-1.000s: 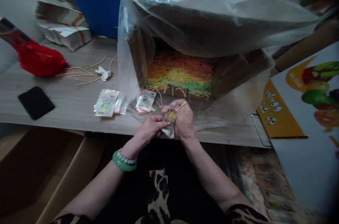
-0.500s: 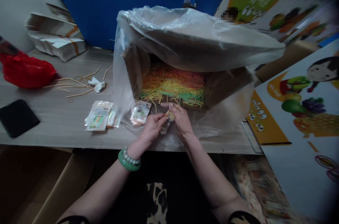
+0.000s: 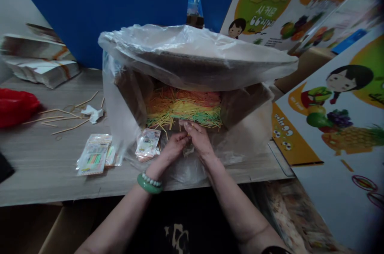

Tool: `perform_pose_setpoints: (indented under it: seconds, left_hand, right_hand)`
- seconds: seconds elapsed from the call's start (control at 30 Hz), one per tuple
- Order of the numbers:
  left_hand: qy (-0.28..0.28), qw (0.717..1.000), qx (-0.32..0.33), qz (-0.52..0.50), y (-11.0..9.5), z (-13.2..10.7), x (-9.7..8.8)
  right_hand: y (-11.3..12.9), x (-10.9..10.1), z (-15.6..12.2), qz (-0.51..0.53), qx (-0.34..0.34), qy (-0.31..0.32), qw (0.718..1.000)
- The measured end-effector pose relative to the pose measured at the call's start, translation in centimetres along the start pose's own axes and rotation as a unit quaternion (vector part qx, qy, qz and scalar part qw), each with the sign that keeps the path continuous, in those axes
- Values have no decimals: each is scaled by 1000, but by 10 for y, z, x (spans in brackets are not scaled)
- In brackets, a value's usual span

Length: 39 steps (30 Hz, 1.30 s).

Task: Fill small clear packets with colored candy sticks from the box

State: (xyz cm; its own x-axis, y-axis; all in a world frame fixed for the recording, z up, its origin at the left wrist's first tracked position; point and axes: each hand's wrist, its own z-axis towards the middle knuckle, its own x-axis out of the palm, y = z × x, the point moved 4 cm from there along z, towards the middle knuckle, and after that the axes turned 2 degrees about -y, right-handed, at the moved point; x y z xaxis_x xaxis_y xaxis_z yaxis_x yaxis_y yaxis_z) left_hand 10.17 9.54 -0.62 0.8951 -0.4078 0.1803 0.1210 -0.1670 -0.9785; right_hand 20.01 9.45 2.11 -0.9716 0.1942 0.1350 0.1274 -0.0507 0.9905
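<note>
My left hand (image 3: 173, 148) and my right hand (image 3: 199, 142) are pressed together over a small clear packet (image 3: 189, 150) at the mouth of a cardboard box (image 3: 132, 90) lined with a clear plastic bag (image 3: 192, 46). Both hands are closed around the packet. My right fingertips touch the heap of thin coloured sticks (image 3: 183, 108) lying in the box. A filled packet (image 3: 148, 143) lies just left of my left hand. I wear a green bangle (image 3: 149, 184) on my left wrist.
More filled packets (image 3: 95, 155) lie on the wooden table (image 3: 45, 158). Loose sticks (image 3: 63, 118) and a paper scrap (image 3: 93, 113) are farther left, with a red bag (image 3: 15, 106) and stacked card sheets (image 3: 39, 62). Printed fruit posters (image 3: 336, 98) lean at the right.
My hands moved forward from the table edge to the box mouth with the packet. The view tilted up, showing more of the blue wall and posters.
</note>
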Motion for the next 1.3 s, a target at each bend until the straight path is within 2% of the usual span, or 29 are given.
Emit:
perform_pose_setpoints:
  seconds: [0.07, 0.13, 0.27, 0.37, 0.43, 0.5, 0.57, 0.63, 0.7, 0.87, 1.07, 1.2, 1.3]
  left_hand:
    - [14, 991, -39, -128, 7, 8, 1]
    - [9, 975, -76, -208, 12, 11, 0]
    - [-13, 961, -115, -252, 13, 11, -6]
    - [-30, 962, -102, -250, 8, 11, -12]
    - [-41, 967, -81, -236, 6, 11, -16]
    - [-53, 976, -55, -203, 6, 12, -20]
    - [-61, 986, -22, -152, 6, 11, -22]
    - [-70, 992, 17, -104, 3, 8, -23]
    - [-74, 993, 47, -84, -2, 1, -24]
    - [-46, 993, 37, -101, -9, -29, -35]
    - [-72, 993, 15, -95, 0, -64, -56]
    - [-105, 993, 57, -20, -12, -90, -60]
    - [-163, 983, 77, 45, -27, -112, -67]
  right_hand:
    - [1, -3, 9, 28, 17, 0, 999]
    - [-1, -7, 18, 62, 38, 5, 997]
    - [-7, -23, 35, 64, 26, -5, 998]
    - [-11, -50, 42, -68, -18, -67, 995]
    - [-11, -66, 39, -199, -54, -118, 971]
    - [-8, -73, 29, -265, -77, -149, 949]
    - [-8, -65, 15, -246, -66, -120, 960]
    - [-9, -46, 0, -205, -31, -35, 978]
    - [-10, -27, -12, -181, -8, 14, 983]
    - [-9, -9, -26, -101, -11, 38, 994]
    - [-27, 8, -42, -9, 58, 75, 995]
    - [-35, 25, -59, -14, 38, 88, 995]
    - [-36, 47, -72, -26, 47, 154, 987]
